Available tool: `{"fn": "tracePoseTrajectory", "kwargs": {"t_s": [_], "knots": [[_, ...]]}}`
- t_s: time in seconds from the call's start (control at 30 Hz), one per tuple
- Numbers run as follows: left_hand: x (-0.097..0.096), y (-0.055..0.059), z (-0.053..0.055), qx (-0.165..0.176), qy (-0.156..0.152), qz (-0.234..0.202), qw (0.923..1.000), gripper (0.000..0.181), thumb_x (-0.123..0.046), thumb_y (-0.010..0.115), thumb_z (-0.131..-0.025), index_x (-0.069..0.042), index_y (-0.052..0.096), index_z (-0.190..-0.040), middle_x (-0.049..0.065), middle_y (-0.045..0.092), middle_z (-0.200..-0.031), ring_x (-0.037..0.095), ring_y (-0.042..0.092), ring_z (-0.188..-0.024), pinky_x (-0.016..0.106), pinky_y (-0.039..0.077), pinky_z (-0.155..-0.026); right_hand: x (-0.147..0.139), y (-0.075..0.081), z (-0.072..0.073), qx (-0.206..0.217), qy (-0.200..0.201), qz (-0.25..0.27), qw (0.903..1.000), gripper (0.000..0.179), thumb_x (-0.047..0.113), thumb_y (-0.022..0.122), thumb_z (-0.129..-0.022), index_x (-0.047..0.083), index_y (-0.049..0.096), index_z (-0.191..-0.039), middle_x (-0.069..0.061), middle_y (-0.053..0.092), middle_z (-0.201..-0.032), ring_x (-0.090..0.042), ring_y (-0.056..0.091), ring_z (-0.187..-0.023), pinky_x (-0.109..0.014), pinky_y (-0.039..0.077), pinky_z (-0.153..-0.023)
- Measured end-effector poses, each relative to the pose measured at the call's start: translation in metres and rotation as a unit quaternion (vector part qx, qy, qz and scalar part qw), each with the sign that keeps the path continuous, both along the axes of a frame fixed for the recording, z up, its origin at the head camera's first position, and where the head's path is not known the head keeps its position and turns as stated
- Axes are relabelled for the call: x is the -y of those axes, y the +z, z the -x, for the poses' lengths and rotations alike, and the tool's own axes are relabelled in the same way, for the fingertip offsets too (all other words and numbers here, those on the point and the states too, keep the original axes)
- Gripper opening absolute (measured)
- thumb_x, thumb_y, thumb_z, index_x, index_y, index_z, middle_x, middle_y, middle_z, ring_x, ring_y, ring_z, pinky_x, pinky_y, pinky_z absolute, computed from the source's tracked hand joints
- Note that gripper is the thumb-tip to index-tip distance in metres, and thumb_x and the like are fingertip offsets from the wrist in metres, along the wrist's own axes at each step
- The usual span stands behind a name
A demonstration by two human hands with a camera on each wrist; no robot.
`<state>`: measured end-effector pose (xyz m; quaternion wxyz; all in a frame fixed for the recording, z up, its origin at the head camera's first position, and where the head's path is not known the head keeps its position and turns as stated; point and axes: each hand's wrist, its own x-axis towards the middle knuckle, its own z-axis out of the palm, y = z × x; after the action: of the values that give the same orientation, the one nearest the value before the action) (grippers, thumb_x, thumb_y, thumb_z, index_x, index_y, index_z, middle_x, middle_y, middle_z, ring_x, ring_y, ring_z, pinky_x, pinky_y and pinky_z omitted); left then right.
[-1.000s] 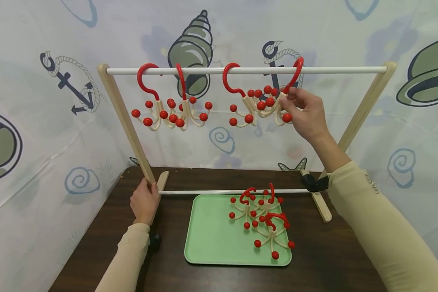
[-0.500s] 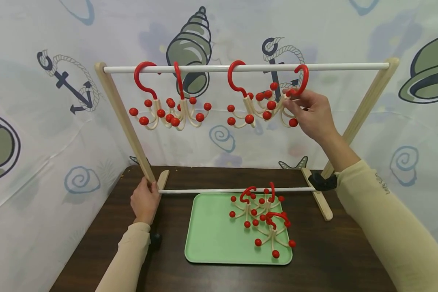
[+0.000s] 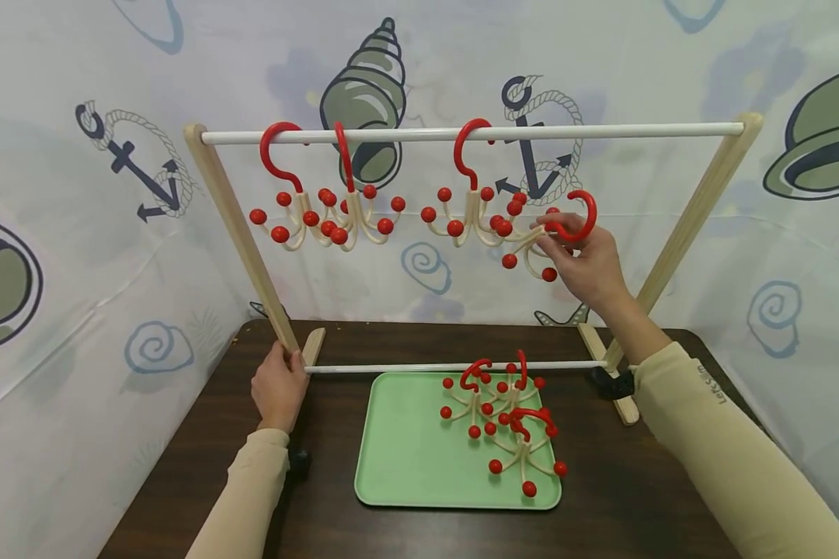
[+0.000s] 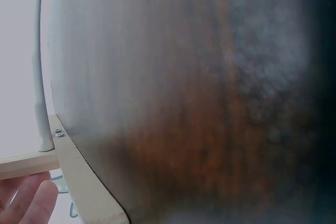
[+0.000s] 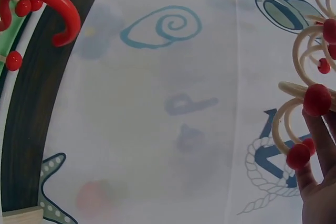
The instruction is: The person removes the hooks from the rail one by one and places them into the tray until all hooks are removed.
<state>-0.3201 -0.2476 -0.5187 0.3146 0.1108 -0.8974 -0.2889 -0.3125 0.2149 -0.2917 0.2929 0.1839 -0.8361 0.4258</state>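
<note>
While the wooden post (image 3: 245, 241) runs straight, the held hook (image 3: 591, 217) curls.

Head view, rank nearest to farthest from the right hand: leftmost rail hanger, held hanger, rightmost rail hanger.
1. Held hanger: pinched in the right hand.
2. Rightmost rail hanger: on the top rail, just left of the held one.
3. Leftmost rail hanger: same rail, farther left.

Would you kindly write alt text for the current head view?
A person's right hand holds a red-hooked hanger below a white rail where three similar hangers hang, while the left hand grips the frame's wooden left post. Three more hangers lie on a green tray on a dark table.
</note>
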Motion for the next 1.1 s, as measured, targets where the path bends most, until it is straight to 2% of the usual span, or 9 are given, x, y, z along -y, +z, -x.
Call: {"fn": "tracePoseTrajectory", "kwargs": {"t_s": [0.1, 0.17, 0.3, 0.4, 0.5, 0.63, 0.83, 0.97, 1.1], "knots": [[0.000, -0.001, 0.001, -0.004, 0.000, 0.001, 1.0000, 0.020, -0.023, 0.060, -0.096, -0.004, 0.060, -0.103, 0.016, 0.065, -0.084, 0.042, 0.062, -0.071, 0.058, 0.043, -0.060, 0.004, -0.006, 0.001, -0.004, -0.004, 0.021, 0.9998, 0.029, 0.013, 0.069, -0.092, 0.006, 0.067, -0.120, -0.010, 0.071, -0.114, -0.027, 0.069, -0.101, -0.030, 0.050, -0.087], [0.000, -0.002, 0.001, -0.007, 0.001, 0.000, 1.0000, 0.019, -0.023, 0.060, -0.096, -0.004, 0.060, -0.102, 0.016, 0.065, -0.084, 0.041, 0.063, -0.071, 0.058, 0.043, -0.060, 0.007, -0.008, 0.001, -0.001, -0.009, 0.037, 0.9993, 0.028, 0.015, 0.069, -0.093, 0.006, 0.067, -0.119, -0.010, 0.072, -0.109, -0.026, 0.071, -0.096, -0.025, 0.050, -0.079], [0.000, -0.004, 0.002, -0.011, 0.003, 0.000, 0.9999, 0.019, -0.023, 0.061, -0.096, -0.004, 0.060, -0.102, 0.016, 0.065, -0.083, 0.041, 0.063, -0.071, 0.057, 0.044, -0.060, 0.012, -0.011, 0.000, 0.018, -0.018, 0.072, 0.9971, 0.027, 0.018, 0.067, -0.094, 0.008, 0.068, -0.118, -0.013, 0.073, -0.101, -0.019, 0.073, -0.085, -0.023, 0.047, -0.059], [0.000, -0.004, 0.002, -0.012, 0.002, -0.001, 0.9999, 0.019, -0.023, 0.061, -0.096, -0.004, 0.060, -0.102, 0.016, 0.065, -0.083, 0.042, 0.063, -0.071, 0.058, 0.043, -0.059, 0.013, -0.012, 0.001, 0.026, -0.011, 0.097, 0.9948, 0.027, 0.016, 0.065, -0.095, 0.005, 0.067, -0.119, -0.017, 0.073, -0.100, -0.015, 0.073, -0.080, -0.022, 0.045, -0.054], [0.001, -0.005, 0.003, -0.013, 0.003, 0.001, 0.9999, 0.018, -0.022, 0.060, -0.095, -0.005, 0.060, -0.101, 0.016, 0.065, -0.082, 0.042, 0.063, -0.072, 0.058, 0.043, -0.060, 0.015, -0.012, 0.002, 0.009, -0.008, 0.092, 0.9957, 0.027, 0.012, 0.065, -0.094, 0.003, 0.067, -0.119, -0.017, 0.072, -0.102, -0.018, 0.073, -0.080, -0.018, 0.045, -0.056], [0.001, -0.006, 0.004, -0.016, 0.003, 0.005, 0.9999, 0.018, -0.023, 0.060, -0.095, -0.006, 0.060, -0.100, 0.015, 0.065, -0.081, 0.043, 0.063, -0.071, 0.058, 0.043, -0.060, 0.019, -0.012, 0.005, -0.006, -0.009, 0.057, 0.9983, 0.027, 0.011, 0.065, -0.094, 0.000, 0.066, -0.119, -0.015, 0.072, -0.103, -0.027, 0.072, -0.082, -0.016, 0.046, -0.061], [-0.001, -0.005, 0.004, -0.013, 0.003, 0.003, 0.9999, 0.018, -0.023, 0.060, -0.096, -0.005, 0.060, -0.098, 0.015, 0.064, -0.080, 0.042, 0.063, -0.071, 0.058, 0.043, -0.060, 0.022, -0.022, 0.003, 0.043, -0.021, 0.032, 0.9983, 0.029, 0.015, 0.065, -0.095, -0.002, 0.065, -0.119, -0.017, 0.072, -0.100, -0.029, 0.072, -0.085, -0.016, 0.048, -0.070], [0.000, -0.006, 0.003, -0.012, 0.002, 0.002, 0.9999, 0.018, -0.023, 0.060, -0.096, -0.005, 0.059, -0.098, 0.015, 0.064, -0.080, 0.042, 0.062, -0.070, 0.058, 0.043, -0.060, 0.022, -0.033, -0.005, 0.068, -0.041, 0.026, 0.9965, 0.029, 0.017, 0.066, -0.094, 0.000, 0.067, -0.117, -0.016, 0.073, -0.095, -0.027, 0.072, -0.082, -0.023, 0.049, -0.068], [0.000, -0.004, 0.004, -0.007, 0.000, 0.001, 1.0000, 0.019, -0.025, 0.059, -0.097, -0.006, 0.059, -0.099, 0.015, 0.064, -0.081, 0.041, 0.062, -0.070, 0.057, 0.044, -0.060, 0.025, -0.042, -0.020, 0.099, -0.055, 0.018, 0.9934, 0.029, 0.022, 0.066, -0.094, 0.001, 0.068, -0.114, -0.014, 0.073, -0.096, -0.026, 0.072, -0.079, -0.028, 0.049, -0.059]]}}
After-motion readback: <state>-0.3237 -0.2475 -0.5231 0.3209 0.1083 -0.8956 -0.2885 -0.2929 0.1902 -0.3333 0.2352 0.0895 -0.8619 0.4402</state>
